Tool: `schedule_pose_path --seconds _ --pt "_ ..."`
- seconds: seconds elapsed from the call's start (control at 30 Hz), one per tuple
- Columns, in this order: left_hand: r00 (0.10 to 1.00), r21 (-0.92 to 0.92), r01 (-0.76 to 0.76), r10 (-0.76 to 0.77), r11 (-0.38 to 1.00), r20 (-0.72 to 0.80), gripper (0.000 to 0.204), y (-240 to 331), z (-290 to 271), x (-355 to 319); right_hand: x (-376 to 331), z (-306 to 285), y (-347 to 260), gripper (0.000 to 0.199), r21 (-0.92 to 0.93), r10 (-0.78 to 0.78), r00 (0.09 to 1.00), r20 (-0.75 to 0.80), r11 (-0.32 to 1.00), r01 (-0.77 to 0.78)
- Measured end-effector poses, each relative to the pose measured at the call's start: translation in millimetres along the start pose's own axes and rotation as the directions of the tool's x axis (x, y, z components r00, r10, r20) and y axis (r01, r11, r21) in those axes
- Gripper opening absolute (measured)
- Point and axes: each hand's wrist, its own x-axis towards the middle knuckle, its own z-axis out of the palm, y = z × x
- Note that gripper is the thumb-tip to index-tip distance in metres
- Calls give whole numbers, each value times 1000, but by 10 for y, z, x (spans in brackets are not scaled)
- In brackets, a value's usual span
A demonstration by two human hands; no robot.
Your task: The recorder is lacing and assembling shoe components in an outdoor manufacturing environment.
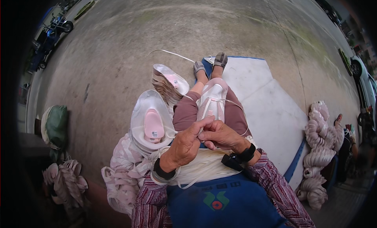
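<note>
- Your left hand (182,148) and right hand (224,135) meet mid-view, fingertips bunched narrowly together; they cover one another, so I cannot tell whether either pinches anything.
- Just beyond them, at 12 o'clock, the white shoe upper (212,102) rests on your lap. Parting your knees could let it slip down.
- One pale lace arcs from it over your right thigh, bending round toward 3 o'clock. A sharp tug might snag it on the black wristband (247,152).
- At 6 o'clock, the lace bundle (212,162) lies loose across your lap; drawing a strand from its middle could tangle the others.
- Near 9 o'clock, the nested uppers (140,114) stand just beside your left forearm. A careless elbow might topple them.
</note>
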Motion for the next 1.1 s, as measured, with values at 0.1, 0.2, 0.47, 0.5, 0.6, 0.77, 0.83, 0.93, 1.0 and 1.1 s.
schedule_pose_path --seconds 0.1,0.2,0.47,0.5,0.6,0.77,0.83,0.93,1.0,1.1 --pt "989 -106 146 -145 983 25 59 85 -11 18 2 -5 1 21 -159 -86 989 -124 985 66" --pt "960 -296 231 -266 927 -82 57 4 -30 -28 -10 46 -44 16 -260 -169 953 -249 960 102" --pt "895 -271 343 -400 900 -196 24 -204 18 -137 -11 168 -117 16 -438 -245 936 -252 891 115" --pt "897 -273 341 -399 899 -192 24 -185 5 -120 -25 162 -127 17 -503 -264 922 -282 859 93" --pt "865 -241 454 -489 857 -109 24 -133 -23 -87 -15 113 -93 19 -551 -353 893 -280 821 152" --pt "852 -300 411 -480 861 -209 21 -213 26 -92 -6 142 -102 25 -275 -339 876 -343 928 252" --pt "834 -385 408 -510 828 -211 20 -258 34 -87 -14 99 -87 27 -179 -305 890 -339 950 257" --pt "826 -397 396 -511 828 -240 19 -308 75 -90 -6 61 -47 24 -101 -250 910 -331 968 230" --pt "836 -326 390 -480 861 -266 19 -294 108 -63 6 73 -40 25 -84 -238 909 -342 971 222" --pt "849 -345 391 -479 853 -222 18 -266 131 -15 22 71 -40 25 -147 -261 897 -358 964 222"
